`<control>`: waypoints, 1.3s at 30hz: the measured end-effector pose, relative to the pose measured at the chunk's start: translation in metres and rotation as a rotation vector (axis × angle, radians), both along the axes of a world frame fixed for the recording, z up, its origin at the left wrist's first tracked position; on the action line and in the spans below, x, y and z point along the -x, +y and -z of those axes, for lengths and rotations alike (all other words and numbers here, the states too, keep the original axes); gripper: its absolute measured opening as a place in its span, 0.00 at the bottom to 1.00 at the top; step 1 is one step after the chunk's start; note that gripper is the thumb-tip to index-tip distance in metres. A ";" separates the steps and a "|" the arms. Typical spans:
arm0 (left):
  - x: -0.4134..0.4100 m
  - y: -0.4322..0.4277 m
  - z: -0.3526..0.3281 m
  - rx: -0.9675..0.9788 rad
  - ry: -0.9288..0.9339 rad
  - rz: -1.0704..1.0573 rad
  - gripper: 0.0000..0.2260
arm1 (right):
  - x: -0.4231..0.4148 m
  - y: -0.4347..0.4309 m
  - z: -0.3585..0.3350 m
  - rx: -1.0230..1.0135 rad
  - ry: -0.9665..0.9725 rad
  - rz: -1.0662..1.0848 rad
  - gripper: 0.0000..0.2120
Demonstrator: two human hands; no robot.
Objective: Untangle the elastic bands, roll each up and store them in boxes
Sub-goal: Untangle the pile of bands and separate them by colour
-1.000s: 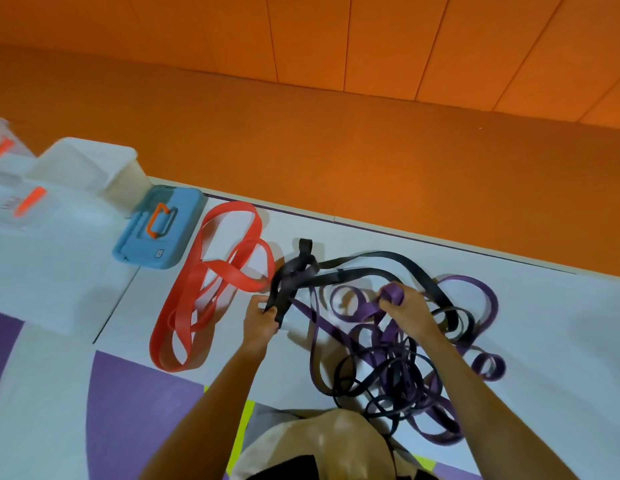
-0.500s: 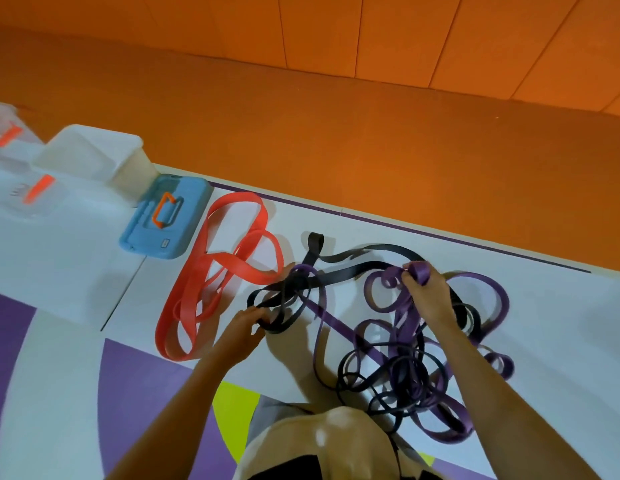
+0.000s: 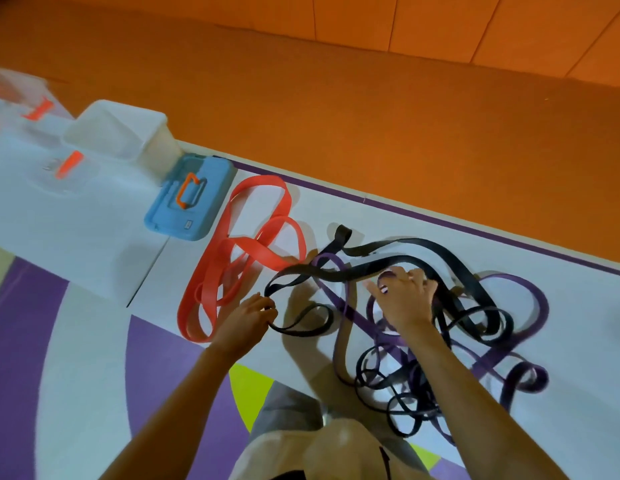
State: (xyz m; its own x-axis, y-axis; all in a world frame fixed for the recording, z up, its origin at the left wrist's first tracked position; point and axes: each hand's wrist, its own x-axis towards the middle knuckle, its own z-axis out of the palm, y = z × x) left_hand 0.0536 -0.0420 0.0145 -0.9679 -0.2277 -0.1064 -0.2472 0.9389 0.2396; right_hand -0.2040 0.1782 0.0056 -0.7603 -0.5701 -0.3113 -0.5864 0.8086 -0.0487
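From the head camera, a white mat with purple patches lies on an orange floor, and all three elastic bands lie on it.

The red band lies by itself in long, loosely twisted loops, just right of a closed blue box that has an orange handle on its lid. An open white box stands just beyond the blue one, touching or nearly touching its far corner. Further left are clear plastic pieces with orange marks, too blurred to name.

The black band and the purple band are knotted together in one heap on the right half of the mat, with a black strand reaching left until it nearly meets the red loops.

The left hand sits between the red band and the heap, and its grip is pinching a loop of the black band at the fingertips.

The right hand reaches down into the top of the heap with its fingers bent among the black and purple strands. Whether its grip is closed on a strand cannot be told.

The person's bent knee shows at the bottom edge.
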 end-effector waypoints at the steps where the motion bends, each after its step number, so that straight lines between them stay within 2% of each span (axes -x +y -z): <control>1: -0.002 -0.005 0.003 -0.010 -0.004 -0.007 0.13 | -0.005 -0.005 0.002 -0.003 0.041 -0.019 0.25; 3: -0.006 -0.013 0.007 -0.022 -0.021 -0.004 0.11 | -0.012 -0.013 0.007 0.049 -0.029 -0.014 0.19; 5: -0.006 -0.019 0.009 0.001 -0.025 0.041 0.12 | -0.020 -0.025 0.009 0.075 -0.181 0.019 0.18; 9: -0.003 -0.030 0.008 -0.014 -0.031 0.115 0.19 | -0.041 -0.051 0.012 -0.072 -0.260 0.041 0.33; 11: -0.003 -0.034 0.007 -0.044 -0.062 0.114 0.17 | -0.053 -0.060 0.017 -0.154 -0.228 0.053 0.35; 14: -0.008 -0.041 0.009 -0.134 -0.076 0.087 0.03 | -0.064 -0.067 0.021 -0.172 -0.137 0.036 0.20; 16: -0.008 -0.044 0.009 -0.207 -0.046 0.026 0.09 | -0.065 -0.066 0.024 -0.148 -0.135 0.029 0.11; 17: -0.006 -0.044 0.009 -0.224 -0.039 -0.001 0.12 | -0.065 -0.064 0.024 -0.147 -0.146 0.013 0.09; 19: 0.000 -0.042 0.010 -0.230 0.028 -0.036 0.11 | -0.064 -0.058 0.021 -0.152 -0.178 -0.015 0.07; 23: 0.018 -0.040 0.014 -0.359 0.084 -0.112 0.03 | -0.071 -0.053 0.011 -0.200 -0.210 -0.036 0.10; 25: 0.025 -0.040 0.016 -0.464 0.106 -0.140 0.04 | -0.081 -0.053 0.008 -0.251 -0.209 -0.034 0.12; 28: 0.029 -0.038 0.020 -0.539 0.090 -0.175 0.03 | -0.100 -0.047 0.009 -0.316 -0.228 -0.023 0.20; 31: 0.030 -0.040 0.025 -0.540 0.015 -0.249 0.11 | -0.118 -0.038 0.013 -0.333 -0.217 -0.027 0.23; 34: 0.031 -0.045 0.024 -0.539 -0.115 -0.265 0.20 | -0.122 -0.029 0.009 -0.264 -0.163 0.029 0.14; 37: 0.030 -0.047 0.023 -0.416 -0.261 -0.222 0.21 | -0.112 -0.016 -0.011 -0.059 -0.085 0.165 0.07; 39: 0.029 -0.043 0.017 -0.312 -0.309 -0.271 0.19 | -0.101 -0.002 -0.024 0.063 -0.063 0.279 0.05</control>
State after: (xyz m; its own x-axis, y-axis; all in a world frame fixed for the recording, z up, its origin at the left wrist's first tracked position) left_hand 0.0242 -0.0847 -0.0028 -0.7911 -0.3781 -0.4808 -0.5754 0.7266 0.3754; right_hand -0.1032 0.1764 0.0298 -0.8709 -0.3610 -0.3334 -0.3358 0.9325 -0.1328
